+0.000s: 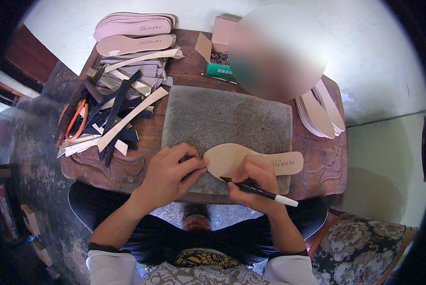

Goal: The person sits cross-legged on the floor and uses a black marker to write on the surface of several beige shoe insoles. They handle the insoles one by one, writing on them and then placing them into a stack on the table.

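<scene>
A beige shoe insole lies flat on the grey rubbery mat, its wide toe end to the left and its heel to the right. At the toe edge, the fingers of my left hand are bent together and grip the insole's rim. A small dark bit shows between those fingers, too hidden to name. My right hand rests over the insole's near side, closed round a black marker pen with a white end. Its point touches or hovers at the near edge of the toe; I cannot tell which.
Stacked pink insoles sit at the far left, above a heap of black and cream strips with orange-handled scissors. More insoles lean at the right. Behind the mat stands a green box of small dark pieces, beside a blurred patch.
</scene>
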`<move>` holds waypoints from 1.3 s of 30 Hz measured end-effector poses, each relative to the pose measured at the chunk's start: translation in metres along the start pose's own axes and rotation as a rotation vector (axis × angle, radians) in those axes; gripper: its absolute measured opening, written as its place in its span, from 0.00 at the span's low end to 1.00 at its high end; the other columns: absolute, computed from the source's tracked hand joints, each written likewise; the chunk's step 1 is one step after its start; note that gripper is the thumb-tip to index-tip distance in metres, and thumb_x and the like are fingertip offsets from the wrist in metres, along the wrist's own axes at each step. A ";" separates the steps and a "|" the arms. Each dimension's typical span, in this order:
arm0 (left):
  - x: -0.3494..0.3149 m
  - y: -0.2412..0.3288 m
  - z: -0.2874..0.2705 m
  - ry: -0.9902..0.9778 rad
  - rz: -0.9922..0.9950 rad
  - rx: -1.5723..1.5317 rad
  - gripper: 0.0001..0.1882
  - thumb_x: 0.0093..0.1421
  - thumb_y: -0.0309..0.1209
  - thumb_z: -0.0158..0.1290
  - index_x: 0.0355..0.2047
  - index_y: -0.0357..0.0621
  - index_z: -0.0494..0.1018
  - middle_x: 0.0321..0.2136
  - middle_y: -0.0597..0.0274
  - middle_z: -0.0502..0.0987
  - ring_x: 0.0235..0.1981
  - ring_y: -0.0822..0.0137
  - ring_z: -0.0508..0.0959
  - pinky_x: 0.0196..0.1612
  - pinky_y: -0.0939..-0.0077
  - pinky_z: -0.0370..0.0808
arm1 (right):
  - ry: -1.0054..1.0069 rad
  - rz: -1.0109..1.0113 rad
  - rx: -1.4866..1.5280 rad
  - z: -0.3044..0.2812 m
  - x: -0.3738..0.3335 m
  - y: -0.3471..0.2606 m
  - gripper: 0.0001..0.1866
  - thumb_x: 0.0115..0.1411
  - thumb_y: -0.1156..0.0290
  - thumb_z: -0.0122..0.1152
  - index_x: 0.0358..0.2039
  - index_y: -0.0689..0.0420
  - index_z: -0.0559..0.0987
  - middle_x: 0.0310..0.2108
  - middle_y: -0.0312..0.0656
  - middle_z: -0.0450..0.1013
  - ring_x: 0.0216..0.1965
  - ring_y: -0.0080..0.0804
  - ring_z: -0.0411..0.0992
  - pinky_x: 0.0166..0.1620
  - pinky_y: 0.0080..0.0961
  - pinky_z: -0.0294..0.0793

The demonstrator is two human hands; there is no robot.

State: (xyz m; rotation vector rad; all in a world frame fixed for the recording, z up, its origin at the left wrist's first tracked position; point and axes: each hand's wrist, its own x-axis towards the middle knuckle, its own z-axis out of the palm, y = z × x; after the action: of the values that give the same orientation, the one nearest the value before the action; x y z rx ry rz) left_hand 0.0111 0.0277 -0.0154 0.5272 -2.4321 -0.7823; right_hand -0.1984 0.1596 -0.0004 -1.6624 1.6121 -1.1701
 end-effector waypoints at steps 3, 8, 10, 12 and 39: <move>0.001 0.000 0.001 -0.007 -0.001 -0.007 0.12 0.51 0.28 0.68 0.38 0.49 0.82 0.34 0.63 0.77 0.34 0.60 0.79 0.35 0.66 0.73 | -0.003 0.025 0.014 -0.001 -0.002 0.000 0.12 0.45 0.77 0.70 0.24 0.58 0.72 0.26 0.42 0.72 0.28 0.40 0.75 0.32 0.31 0.72; 0.003 0.002 -0.001 -0.011 0.004 0.002 0.13 0.51 0.28 0.68 0.38 0.48 0.82 0.34 0.63 0.78 0.34 0.59 0.79 0.35 0.65 0.73 | -0.006 0.032 0.033 -0.001 -0.002 0.000 0.12 0.45 0.77 0.69 0.24 0.58 0.72 0.26 0.42 0.72 0.28 0.39 0.74 0.32 0.31 0.71; 0.003 0.003 -0.001 -0.015 -0.001 0.005 0.13 0.51 0.28 0.68 0.39 0.48 0.82 0.34 0.63 0.78 0.34 0.59 0.79 0.35 0.65 0.73 | -0.006 0.028 0.041 -0.001 -0.002 0.001 0.11 0.46 0.77 0.69 0.24 0.58 0.72 0.26 0.42 0.71 0.28 0.39 0.74 0.31 0.31 0.71; 0.002 0.002 -0.001 -0.024 -0.015 0.002 0.14 0.51 0.28 0.68 0.39 0.49 0.82 0.34 0.63 0.78 0.34 0.59 0.79 0.36 0.65 0.73 | -0.005 0.026 0.054 -0.001 -0.002 0.001 0.11 0.46 0.76 0.69 0.24 0.58 0.72 0.26 0.42 0.71 0.28 0.38 0.73 0.31 0.31 0.71; 0.003 0.003 -0.001 -0.021 -0.016 0.022 0.12 0.53 0.30 0.66 0.40 0.50 0.81 0.34 0.65 0.75 0.34 0.61 0.78 0.36 0.64 0.72 | -0.002 0.013 0.053 0.000 -0.002 0.003 0.11 0.46 0.76 0.69 0.23 0.58 0.72 0.26 0.40 0.71 0.26 0.36 0.73 0.30 0.30 0.70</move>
State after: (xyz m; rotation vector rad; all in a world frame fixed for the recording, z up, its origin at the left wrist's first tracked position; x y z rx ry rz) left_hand 0.0087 0.0284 -0.0115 0.5504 -2.4610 -0.7722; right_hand -0.1996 0.1608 -0.0038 -1.6166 1.5751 -1.1942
